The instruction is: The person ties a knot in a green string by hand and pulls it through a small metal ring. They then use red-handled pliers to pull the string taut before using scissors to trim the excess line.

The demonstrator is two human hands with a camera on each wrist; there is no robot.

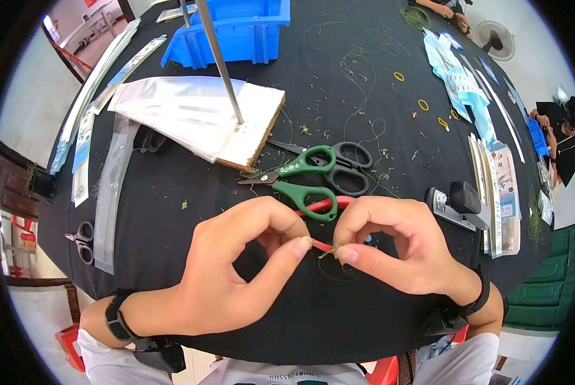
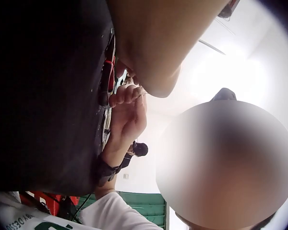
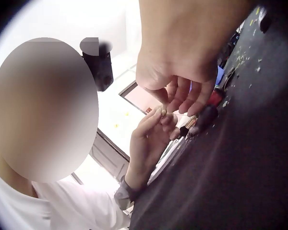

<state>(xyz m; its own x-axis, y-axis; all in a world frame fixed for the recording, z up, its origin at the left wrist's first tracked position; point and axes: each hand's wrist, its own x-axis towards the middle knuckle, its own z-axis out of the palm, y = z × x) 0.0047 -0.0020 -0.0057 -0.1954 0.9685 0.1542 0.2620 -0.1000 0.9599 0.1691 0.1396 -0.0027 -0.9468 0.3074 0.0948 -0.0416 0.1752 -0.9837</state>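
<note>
Both hands meet over the near part of the black cloth. My left hand (image 1: 236, 263) pinches between thumb and forefinger, and my right hand (image 1: 396, 244) does the same close beside it. At their fingertips shows a thin greenish thread (image 1: 328, 254), with a fine loop hanging below; the pinched ends are mostly hidden by the fingers. Behind the fingertips lies a red-handled tool (image 1: 344, 201), largely covered by the hands. Just beyond lie green-handled scissors (image 1: 326, 192) and black-handled scissors (image 1: 353, 172). In the right wrist view the left hand (image 3: 151, 132) and right hand (image 3: 182, 86) meet at the fingertips.
A white board (image 1: 255, 122) with a metal rod (image 1: 220, 61) and plastic sleeves stands ahead, a blue bin (image 1: 236, 32) behind it. A stapler (image 1: 457, 206) and packets (image 1: 507, 199) lie right; small scissors (image 1: 86, 242) left. Thread scraps and yellow rings (image 1: 423, 104) are scattered about.
</note>
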